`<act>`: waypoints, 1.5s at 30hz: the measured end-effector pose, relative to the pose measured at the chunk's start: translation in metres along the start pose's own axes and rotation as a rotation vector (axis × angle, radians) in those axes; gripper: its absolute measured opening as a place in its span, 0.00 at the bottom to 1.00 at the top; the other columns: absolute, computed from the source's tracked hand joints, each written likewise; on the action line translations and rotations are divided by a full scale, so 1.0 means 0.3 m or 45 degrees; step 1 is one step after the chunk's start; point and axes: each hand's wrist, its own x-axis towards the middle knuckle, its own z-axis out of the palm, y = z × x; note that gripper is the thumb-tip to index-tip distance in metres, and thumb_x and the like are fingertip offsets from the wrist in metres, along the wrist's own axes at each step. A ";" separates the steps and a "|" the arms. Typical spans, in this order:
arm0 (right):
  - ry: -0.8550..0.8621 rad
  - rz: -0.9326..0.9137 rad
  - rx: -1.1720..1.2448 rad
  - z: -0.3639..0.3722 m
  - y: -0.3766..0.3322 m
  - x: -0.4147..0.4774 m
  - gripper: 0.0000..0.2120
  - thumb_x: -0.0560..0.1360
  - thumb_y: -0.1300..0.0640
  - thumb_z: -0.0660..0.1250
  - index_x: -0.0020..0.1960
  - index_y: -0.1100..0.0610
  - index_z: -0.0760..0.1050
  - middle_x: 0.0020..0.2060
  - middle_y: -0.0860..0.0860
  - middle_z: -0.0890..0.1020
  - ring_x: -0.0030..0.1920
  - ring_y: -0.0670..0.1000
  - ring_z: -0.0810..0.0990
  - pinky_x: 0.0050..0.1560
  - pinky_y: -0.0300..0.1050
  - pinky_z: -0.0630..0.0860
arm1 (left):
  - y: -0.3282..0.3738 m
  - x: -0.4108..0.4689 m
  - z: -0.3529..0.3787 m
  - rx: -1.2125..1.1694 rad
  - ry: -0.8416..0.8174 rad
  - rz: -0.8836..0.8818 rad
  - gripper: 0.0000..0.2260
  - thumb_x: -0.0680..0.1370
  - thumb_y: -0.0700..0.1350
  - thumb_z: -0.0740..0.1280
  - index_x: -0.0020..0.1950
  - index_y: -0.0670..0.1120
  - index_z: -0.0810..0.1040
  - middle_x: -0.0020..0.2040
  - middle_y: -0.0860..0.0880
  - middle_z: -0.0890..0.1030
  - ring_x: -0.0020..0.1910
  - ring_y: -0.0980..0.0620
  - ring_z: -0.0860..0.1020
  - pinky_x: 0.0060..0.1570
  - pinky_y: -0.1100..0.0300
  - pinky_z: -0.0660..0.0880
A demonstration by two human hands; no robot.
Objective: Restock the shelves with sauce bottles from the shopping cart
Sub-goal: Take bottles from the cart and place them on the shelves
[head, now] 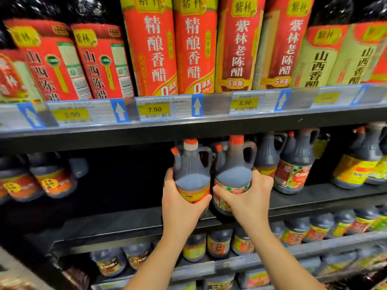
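Two dark jug-shaped sauce bottles with orange caps and side handles are at the front of the middle shelf. My left hand grips the left bottle around its lower body and label. My right hand grips the right bottle the same way. The two bottles are upright and almost touch each other. Whether their bases rest on the shelf board is hidden by my hands. The shopping cart is not in view.
A dark gap on the middle shelf lies left of the held bottles. More jug bottles stand right behind and beside them, others at far left. Tall red vinegar bottles fill the upper shelf above price tags. Smaller bottles line the lower shelf.
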 end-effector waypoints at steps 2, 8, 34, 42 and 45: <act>0.023 -0.006 -0.028 0.016 0.006 0.011 0.37 0.54 0.40 0.82 0.55 0.53 0.72 0.47 0.48 0.66 0.45 0.41 0.64 0.48 0.39 0.70 | -0.003 0.017 0.009 0.004 0.007 0.006 0.50 0.58 0.57 0.82 0.74 0.60 0.58 0.64 0.57 0.74 0.60 0.61 0.76 0.55 0.65 0.76; 0.053 0.025 -0.226 0.048 0.006 0.018 0.43 0.56 0.31 0.76 0.61 0.52 0.65 0.49 0.43 0.63 0.52 0.51 0.75 0.37 0.48 0.73 | -0.006 0.053 0.028 0.090 -0.028 0.012 0.52 0.57 0.59 0.81 0.75 0.57 0.58 0.67 0.53 0.73 0.61 0.59 0.76 0.56 0.65 0.76; 0.033 0.070 -0.478 0.091 -0.006 0.059 0.52 0.60 0.33 0.76 0.76 0.52 0.59 0.61 0.52 0.67 0.59 0.57 0.76 0.43 0.51 0.74 | -0.039 0.120 0.083 0.333 -0.085 -0.013 0.53 0.63 0.52 0.82 0.77 0.50 0.51 0.74 0.47 0.62 0.67 0.45 0.72 0.55 0.59 0.71; -0.007 0.090 -0.567 0.083 -0.035 0.060 0.54 0.61 0.32 0.75 0.77 0.54 0.57 0.61 0.53 0.66 0.59 0.57 0.76 0.43 0.52 0.75 | -0.022 0.132 0.083 0.295 -0.101 -0.017 0.53 0.63 0.50 0.82 0.77 0.49 0.51 0.73 0.45 0.64 0.66 0.44 0.72 0.60 0.51 0.75; -0.056 0.058 -0.642 0.065 -0.045 0.057 0.55 0.61 0.31 0.74 0.78 0.55 0.54 0.62 0.54 0.66 0.59 0.57 0.75 0.43 0.52 0.76 | -0.016 0.124 0.064 0.357 -0.145 -0.002 0.57 0.62 0.55 0.82 0.79 0.50 0.46 0.75 0.44 0.61 0.69 0.43 0.70 0.59 0.50 0.74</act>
